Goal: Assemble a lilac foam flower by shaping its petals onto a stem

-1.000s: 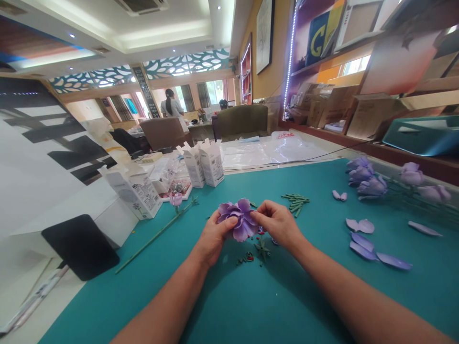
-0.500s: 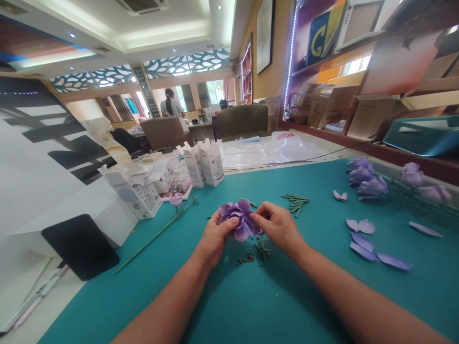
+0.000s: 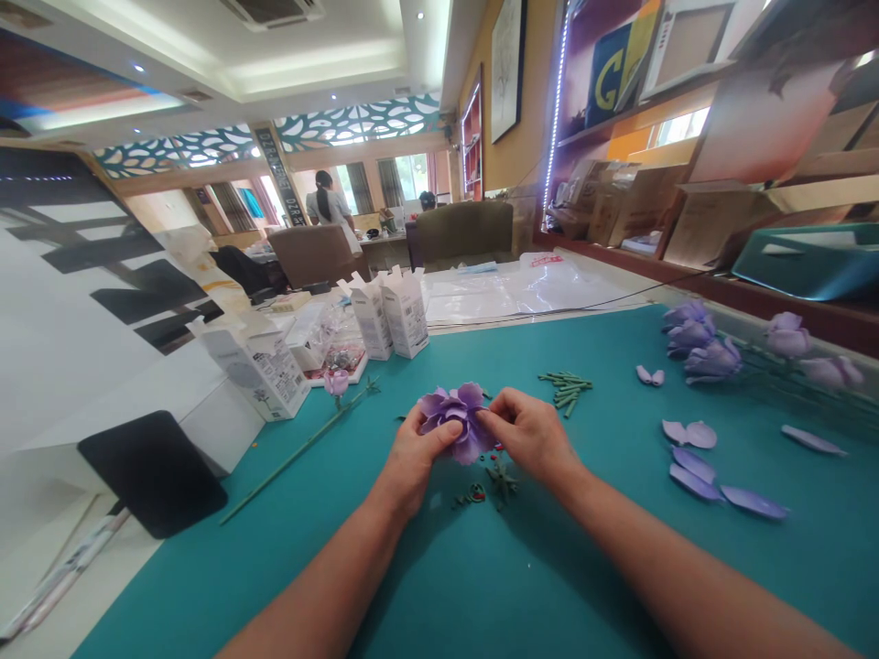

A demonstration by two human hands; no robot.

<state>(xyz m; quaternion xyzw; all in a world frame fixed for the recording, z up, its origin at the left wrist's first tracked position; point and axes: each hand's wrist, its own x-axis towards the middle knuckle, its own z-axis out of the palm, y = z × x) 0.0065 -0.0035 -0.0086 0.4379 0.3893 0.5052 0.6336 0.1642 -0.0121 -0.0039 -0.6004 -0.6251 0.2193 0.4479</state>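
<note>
A purple flower head (image 3: 470, 439) is held between both hands above the green mat. My left hand (image 3: 412, 458) grips its left side, thumb over the petals near the centre. My right hand (image 3: 532, 430) pinches a petal at the flower's right edge; those fingertips are partly hidden. Just below lie a dark green star-shaped piece (image 3: 504, 480) and small green and red parts (image 3: 476, 494). Short green sticks (image 3: 567, 389) are piled beyond my right hand. Loose purple petals (image 3: 695, 465) lie to the right.
Several purple flowers (image 3: 714, 359) lie at the right. A green stem with a pink bud (image 3: 336, 384), white boxes (image 3: 408, 316) and a black tablet-like object (image 3: 155, 474) are at the left. Beyond the table, a person (image 3: 330, 206) stands near chairs (image 3: 463, 233).
Both hands stay around the flower, which has tilted very slightly. The background person's posture has shifted a little.
</note>
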